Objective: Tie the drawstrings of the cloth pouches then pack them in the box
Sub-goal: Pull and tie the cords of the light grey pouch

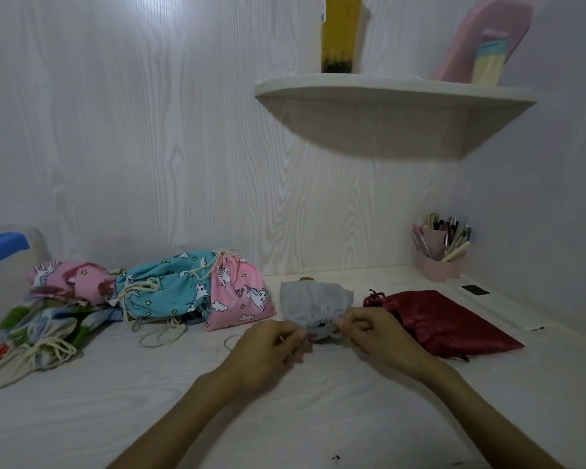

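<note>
the grey pouch (313, 301) lies mid-tabletop (149, 401), its gathered mouth toward six o'clock. the left hand (268, 350) and right hand (376, 336) each pinch that mouth from either side. a red pouch (447, 319) lies at its three o'clock.

On the desk (115, 418), a heap of pouches (142, 292) lies toward the left edge near the wall. One pouch (315, 299) sits mid-desk, another pouch (447, 319) just right of it. A pen holder (440, 252) stands in the back right corner, under a shelf (386, 93).
</note>
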The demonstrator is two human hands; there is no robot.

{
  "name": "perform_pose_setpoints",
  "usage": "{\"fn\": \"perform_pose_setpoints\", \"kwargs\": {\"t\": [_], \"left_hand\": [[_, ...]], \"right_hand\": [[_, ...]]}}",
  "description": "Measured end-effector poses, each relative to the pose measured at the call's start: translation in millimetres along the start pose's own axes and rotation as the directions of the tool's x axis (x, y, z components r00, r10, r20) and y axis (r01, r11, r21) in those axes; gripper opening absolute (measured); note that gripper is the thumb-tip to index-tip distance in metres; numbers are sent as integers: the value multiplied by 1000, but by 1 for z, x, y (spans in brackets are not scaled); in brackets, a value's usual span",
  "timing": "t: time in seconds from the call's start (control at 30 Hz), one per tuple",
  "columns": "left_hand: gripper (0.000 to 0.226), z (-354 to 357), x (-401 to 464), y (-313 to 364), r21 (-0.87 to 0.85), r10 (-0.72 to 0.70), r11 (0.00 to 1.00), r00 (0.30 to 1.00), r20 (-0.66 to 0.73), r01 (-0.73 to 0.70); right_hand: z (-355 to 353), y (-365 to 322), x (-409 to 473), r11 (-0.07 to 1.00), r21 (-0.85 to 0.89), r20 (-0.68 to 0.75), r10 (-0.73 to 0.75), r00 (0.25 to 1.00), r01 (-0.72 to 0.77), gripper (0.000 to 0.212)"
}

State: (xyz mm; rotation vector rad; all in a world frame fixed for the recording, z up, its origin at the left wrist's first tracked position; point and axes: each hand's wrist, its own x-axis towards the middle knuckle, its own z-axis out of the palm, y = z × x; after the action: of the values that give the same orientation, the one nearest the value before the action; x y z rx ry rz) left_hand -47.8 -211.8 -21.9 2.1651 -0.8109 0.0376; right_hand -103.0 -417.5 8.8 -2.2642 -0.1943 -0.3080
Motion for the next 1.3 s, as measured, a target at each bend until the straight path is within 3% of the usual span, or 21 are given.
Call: {"fn": "perform_pose_setpoints", "kwargs": {"t": [0.1, 0.23, 0.4, 0.5, 0.67, 0.73, 0.83, 0.97, 1.1, 1.17, 1.23, 1.3], "left_hand": [[27, -12, -6, -7, 54, 54, 997, 984, -168, -46], [29, -17, -17, -5, 294, 83, 956, 980, -180, -27], [22, -20, -36, -2, 293, -61, 942, 943, -328, 163], [31, -15, -50, 8, 248, -178, 937, 945, -275, 248], [50, 4, -42, 16, 66, -258, 962, 963, -74, 263], [43, 8, -28, 17, -155, -289, 950, 950, -119, 270], [28, 10, -14, 22, -424, -385, 875, 867, -317, 233], [25, -4, 1, 29, -548, -459, 820, 763, -455, 167], [17, -36, 25, 38, -653, -408, 756, 750, -520, -42], [16, -60, 39, 46, -731, -419, 671, 751, -510, -122], [18, -83, 52, 50, -792, -437, 592, 765, -474, -153], [21, -103, 60, 47, -794, -446, 589, 760, -473, -148]], "right_hand": [[4, -5, -7, 998, -18, -46, -62, 997, 62, 32], [13, -9, -13, 992, -118, -28, -47, 999, 43, 29], [18, -10, -22, 980, -196, -15, -30, 999, 26, 26], [20, -10, -24, 981, -192, -13, -21, 1000, 18, 24], [28, -9, -19, 984, -172, 11, -34, 999, 35, 24], [29, -6, -15, 982, -180, 8, -59, 998, 59, 26], [24, -9, -7, 980, -186, 1, -76, 997, 75, 25], [6, -30, 11, 972, -221, -2, -84, 996, 81, 27], [-14, -56, 42, 972, -206, -94, -132, 987, 110, 24], [-21, -75, 63, 972, -187, -149, -170, 974, 141, 23], [-24, -92, 85, 974, -158, -196, -194, 961, 164, 24], [-23, -107, 105, 982, -91, -211, -181, 961, 165, 23]]}}
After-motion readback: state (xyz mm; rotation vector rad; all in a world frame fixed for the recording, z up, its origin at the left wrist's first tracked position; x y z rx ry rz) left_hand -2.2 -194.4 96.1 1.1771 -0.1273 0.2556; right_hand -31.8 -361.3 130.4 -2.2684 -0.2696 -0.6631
